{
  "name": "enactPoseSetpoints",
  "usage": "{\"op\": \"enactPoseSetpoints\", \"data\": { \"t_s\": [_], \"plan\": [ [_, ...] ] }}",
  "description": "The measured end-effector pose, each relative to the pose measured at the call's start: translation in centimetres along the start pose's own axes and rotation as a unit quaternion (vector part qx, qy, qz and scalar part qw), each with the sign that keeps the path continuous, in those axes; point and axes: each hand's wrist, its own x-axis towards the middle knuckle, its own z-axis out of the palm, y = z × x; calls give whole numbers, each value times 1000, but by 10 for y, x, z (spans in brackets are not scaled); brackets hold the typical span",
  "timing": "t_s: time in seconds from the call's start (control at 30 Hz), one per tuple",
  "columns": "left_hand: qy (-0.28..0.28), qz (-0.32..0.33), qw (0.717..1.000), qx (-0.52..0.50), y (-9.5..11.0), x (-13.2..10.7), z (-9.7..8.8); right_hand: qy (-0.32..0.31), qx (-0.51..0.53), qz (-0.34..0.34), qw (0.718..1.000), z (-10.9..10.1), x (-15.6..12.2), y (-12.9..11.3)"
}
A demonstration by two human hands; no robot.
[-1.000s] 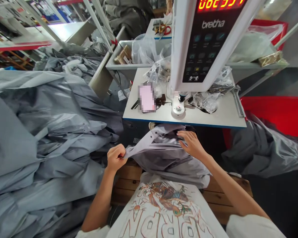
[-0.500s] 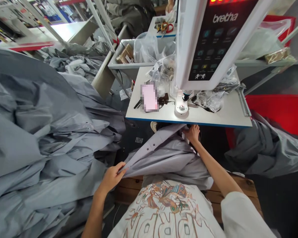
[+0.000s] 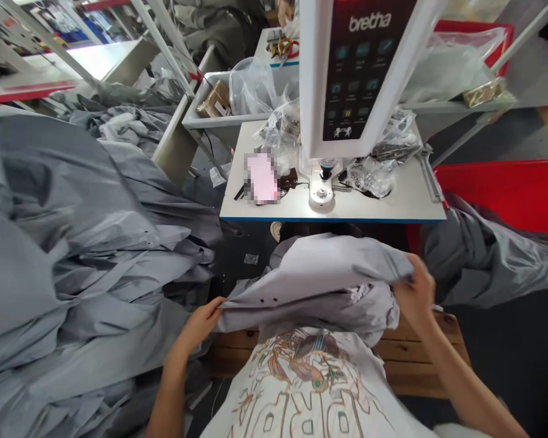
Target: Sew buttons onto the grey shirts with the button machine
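Note:
Across my lap lies a grey piece of fabric (image 3: 301, 274), its upper edge stretched between my two hands. Two small dark round snaps or holes (image 3: 268, 300) show on it towards the left. My left hand (image 3: 205, 316) is closed on the left end of that edge. Gripping the right end, my right hand (image 3: 414, 289) is raised beside my right thigh and a little blurred. Past the fabric stands a white press machine (image 3: 360, 79) with a dark button panel; its small round lower die (image 3: 321, 198) is near the front of the white table.
The white table (image 3: 256, 210) also bears a pixelated pink item (image 3: 262, 176) and clear plastic bags (image 3: 374, 173). A large heap of grey fabric (image 3: 95, 292) fills the left side. At right are a red bin (image 3: 506, 188) and more grey fabric (image 3: 475, 255). I sit on a wooden bench (image 3: 415, 359).
My right hand has moved right and towards me from under the table edge, pulling the fabric's right end out and spreading it. My left hand keeps its hold. The view has shifted slightly.

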Motion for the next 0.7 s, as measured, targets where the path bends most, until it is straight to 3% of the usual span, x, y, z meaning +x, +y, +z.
{"op": "enactPoseSetpoints", "data": {
  "t_s": [0.07,0.1,0.17,0.2,0.23,0.3,0.33,0.4,0.47,0.57,0.6,0.63,0.67,0.7],
  "plan": [
    [-25,22,999,-34,-1,-2,0,81,-8,11,997,-40,-26,-17],
    [-55,29,997,-45,-1,-2,0,78,11,12,997,-56,-39,-22],
    [-140,23,989,-41,4,-3,-4,-89,54,3,995,-76,-63,-27],
    [-179,18,983,-27,11,-2,-9,-215,68,2,974,-79,-75,-25],
    [-205,21,979,-9,22,1,-14,-348,73,6,935,-79,-86,-23],
    [-203,70,976,25,56,14,-25,-548,55,35,834,-69,-106,-12],
    [-179,120,976,37,79,24,-28,-604,42,52,794,-62,-114,-6],
    [-150,230,960,56,131,50,-23,-655,38,80,751,-48,-124,9],
    [-161,307,935,81,182,82,0,-682,77,99,720,-40,-122,22],
    [-89,340,922,163,232,127,57,-741,162,125,640,-42,-99,37],
    [-103,341,913,201,240,138,76,-740,181,131,634,-44,-87,41],
    [-125,334,906,227,244,145,93,-719,190,131,655,-46,-73,43],
    [-140,329,903,238,245,150,107,-668,185,127,709,-46,-60,45],
    [-152,326,902,241,243,152,118,-582,159,118,789,-43,-46,45]
  ]
}}
